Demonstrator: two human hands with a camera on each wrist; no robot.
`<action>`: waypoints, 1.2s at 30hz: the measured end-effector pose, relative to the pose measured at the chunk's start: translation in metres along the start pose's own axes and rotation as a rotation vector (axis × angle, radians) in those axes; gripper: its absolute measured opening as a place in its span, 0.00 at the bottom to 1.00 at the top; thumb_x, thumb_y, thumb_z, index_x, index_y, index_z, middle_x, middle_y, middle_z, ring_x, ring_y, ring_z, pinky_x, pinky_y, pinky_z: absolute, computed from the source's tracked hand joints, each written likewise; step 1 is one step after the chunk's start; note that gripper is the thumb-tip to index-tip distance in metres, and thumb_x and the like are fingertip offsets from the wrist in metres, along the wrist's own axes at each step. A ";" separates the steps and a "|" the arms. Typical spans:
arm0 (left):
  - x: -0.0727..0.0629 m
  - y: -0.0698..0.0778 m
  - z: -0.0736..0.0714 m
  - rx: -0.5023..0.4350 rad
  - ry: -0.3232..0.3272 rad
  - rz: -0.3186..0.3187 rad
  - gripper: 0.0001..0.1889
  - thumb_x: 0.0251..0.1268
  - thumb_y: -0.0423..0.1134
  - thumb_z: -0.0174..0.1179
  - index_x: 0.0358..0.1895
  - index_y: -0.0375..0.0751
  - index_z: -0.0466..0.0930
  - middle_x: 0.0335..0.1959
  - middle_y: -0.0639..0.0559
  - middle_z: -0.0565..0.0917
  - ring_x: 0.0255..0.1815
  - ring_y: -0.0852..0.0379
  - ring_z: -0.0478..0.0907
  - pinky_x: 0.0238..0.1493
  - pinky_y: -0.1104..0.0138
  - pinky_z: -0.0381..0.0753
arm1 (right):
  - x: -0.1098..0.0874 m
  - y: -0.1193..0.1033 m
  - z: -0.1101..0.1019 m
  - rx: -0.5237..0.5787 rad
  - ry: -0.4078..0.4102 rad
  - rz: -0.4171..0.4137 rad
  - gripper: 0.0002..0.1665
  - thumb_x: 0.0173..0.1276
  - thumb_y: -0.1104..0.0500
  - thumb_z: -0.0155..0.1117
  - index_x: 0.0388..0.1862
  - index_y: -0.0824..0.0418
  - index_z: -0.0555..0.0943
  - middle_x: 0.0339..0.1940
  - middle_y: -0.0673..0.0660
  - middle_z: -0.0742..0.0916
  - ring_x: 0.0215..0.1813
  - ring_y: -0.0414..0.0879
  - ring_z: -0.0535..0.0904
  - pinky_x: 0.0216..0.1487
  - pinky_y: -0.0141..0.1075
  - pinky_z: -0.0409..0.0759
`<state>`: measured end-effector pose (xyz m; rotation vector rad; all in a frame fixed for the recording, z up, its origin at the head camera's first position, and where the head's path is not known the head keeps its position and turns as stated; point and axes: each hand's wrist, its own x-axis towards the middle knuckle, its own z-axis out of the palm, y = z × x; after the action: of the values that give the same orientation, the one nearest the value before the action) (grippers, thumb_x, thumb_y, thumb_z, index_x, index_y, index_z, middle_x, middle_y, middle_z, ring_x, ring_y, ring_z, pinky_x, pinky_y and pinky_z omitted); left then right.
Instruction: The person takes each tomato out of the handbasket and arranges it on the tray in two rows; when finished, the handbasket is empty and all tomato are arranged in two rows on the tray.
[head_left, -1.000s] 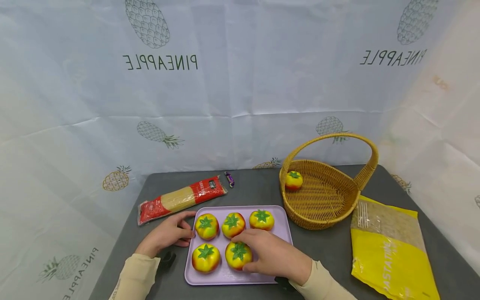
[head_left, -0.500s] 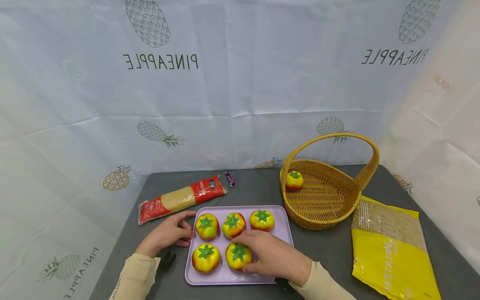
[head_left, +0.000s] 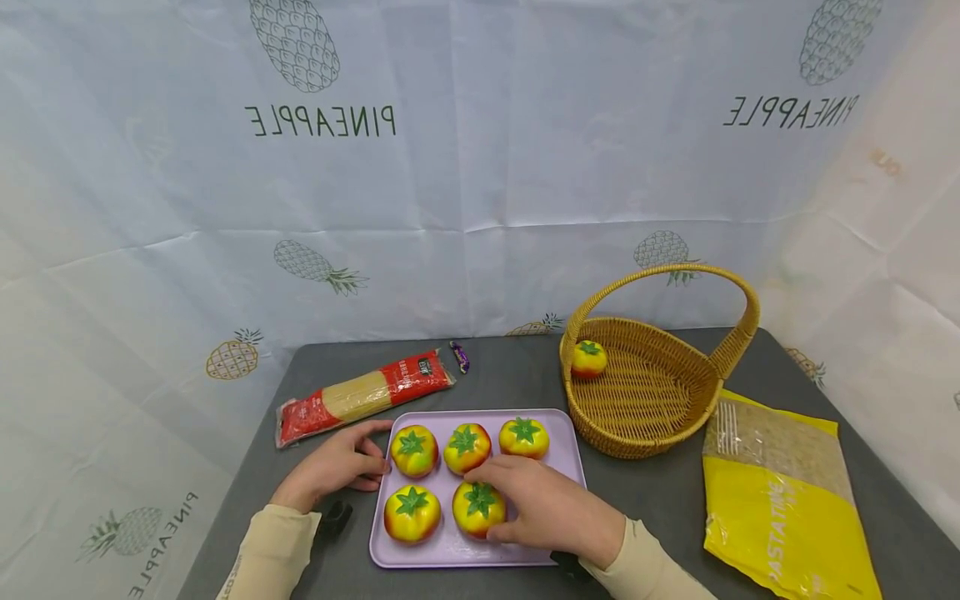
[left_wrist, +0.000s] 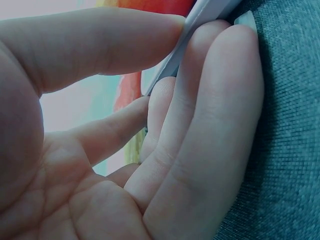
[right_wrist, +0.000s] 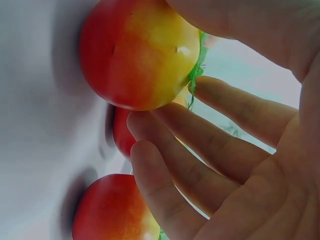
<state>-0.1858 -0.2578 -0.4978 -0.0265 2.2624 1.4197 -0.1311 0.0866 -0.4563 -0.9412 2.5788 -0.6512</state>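
In the head view a lilac tray point(head_left: 525, 557) holds several yellow-and-red toy persimmons with green leaf tops, set in two rows. My left hand point(head_left: 341, 465) grips the tray's left edge; in the left wrist view the thumb point(left_wrist: 125, 42) lies at the rim point(left_wrist: 172, 62), the other fingers along its outer side. My right hand point(head_left: 543, 508) holds the front-row persimmon point(head_left: 477, 510) between thumb and fingers. Close up in the right wrist view, that persimmon point(right_wrist: 140, 55) sits low over the tray, the fingertips at its side. Another persimmon point(head_left: 412, 514) sits to its left.
A wicker basket point(head_left: 637, 446) with a tall handle stands at the back right, one persimmon point(head_left: 588, 359) inside. Right of the tray lies a yellow pasta bag point(head_left: 787, 517). A red spaghetti pack point(head_left: 363, 397) and a small purple-wrapped candy point(head_left: 460, 357) lie behind the tray.
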 end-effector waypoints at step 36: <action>0.000 -0.001 -0.002 -0.010 -0.044 0.047 0.40 0.68 0.32 0.69 0.82 0.34 0.63 0.41 0.42 0.81 0.36 0.52 0.85 0.39 0.57 0.95 | -0.003 0.003 -0.011 -0.007 0.058 -0.047 0.35 0.65 0.43 0.82 0.69 0.49 0.84 0.66 0.45 0.88 0.68 0.41 0.82 0.74 0.45 0.83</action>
<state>-0.1861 -0.2601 -0.4973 0.0546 2.2339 1.4412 -0.1351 0.0944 -0.4479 -1.0026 2.6179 -0.6920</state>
